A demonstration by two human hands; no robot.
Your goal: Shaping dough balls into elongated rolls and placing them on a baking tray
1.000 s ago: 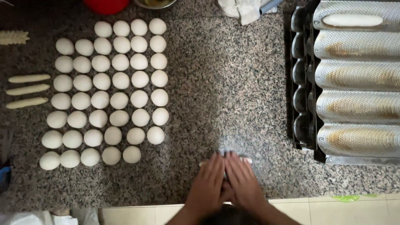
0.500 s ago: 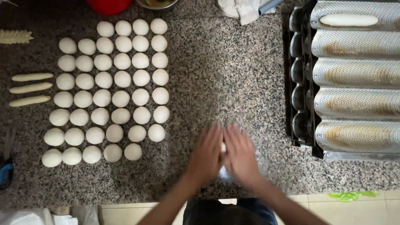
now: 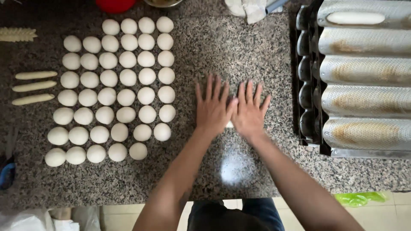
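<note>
My left hand (image 3: 212, 107) and my right hand (image 3: 250, 111) lie flat and side by side on the speckled granite counter (image 3: 239, 51), fingers spread and pointing away from me. A small piece of white dough (image 3: 230, 124) shows between the heels of the palms; most of it is hidden under the hands. To the left lie several rows of round white dough balls (image 3: 115, 87). A patch of flour (image 3: 234, 168) dusts the counter just behind my wrists.
A perforated metal baguette tray (image 3: 364, 77) with several channels stands at the right; one shaped dough stick (image 3: 355, 18) lies in its far channel. Three rolled dough sticks (image 3: 34, 87) and a cut, spiky one (image 3: 17, 34) lie at the far left. A red bowl (image 3: 114, 5) and cloth (image 3: 250, 8) sit at the back.
Both hands have slid forward over the counter, away from its front edge, with the dough beneath them. Their fingers have spread wider.
</note>
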